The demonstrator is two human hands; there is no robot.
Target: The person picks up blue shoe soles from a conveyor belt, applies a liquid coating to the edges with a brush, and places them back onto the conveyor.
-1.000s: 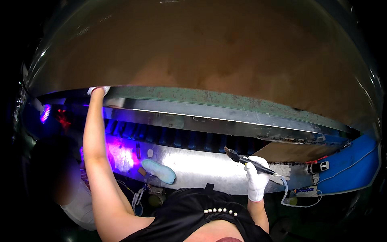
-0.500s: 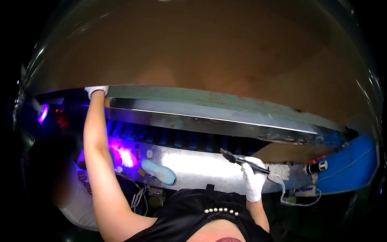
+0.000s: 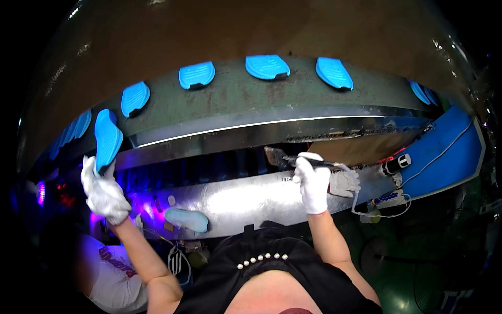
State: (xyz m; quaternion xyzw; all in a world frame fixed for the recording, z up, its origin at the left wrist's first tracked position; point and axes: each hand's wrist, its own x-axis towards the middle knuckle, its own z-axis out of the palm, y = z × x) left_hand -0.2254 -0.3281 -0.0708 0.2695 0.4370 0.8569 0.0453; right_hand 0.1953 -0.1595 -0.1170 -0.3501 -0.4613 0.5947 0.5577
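My left hand (image 3: 106,192), in a white glove, grips a blue shoe sole (image 3: 107,135) by its lower end. The sole stands tilted up at the left end of the conveyor's metal edge. Wearing a white glove too, my right hand (image 3: 312,186) is closed around the dark handle of a brush (image 3: 280,157). The brush's stained bristles point left, and a pale tube (image 3: 355,201) trails from its handle. On the metal bench (image 3: 246,201) between my hands lies a pale blue-green sole (image 3: 187,220).
Several blue soles, one of them this sole (image 3: 266,67), lie spaced along the green conveyor belt (image 3: 225,97). A white glove (image 3: 343,183) and a black-and-white cylinder (image 3: 396,164) sit right, near a blue panel (image 3: 449,146). Another person (image 3: 117,275) is at the left.
My left hand has drawn back from under the brown cover with a blue sole in it. Blue soles on the belt have come into view. The brush stays in my right hand.
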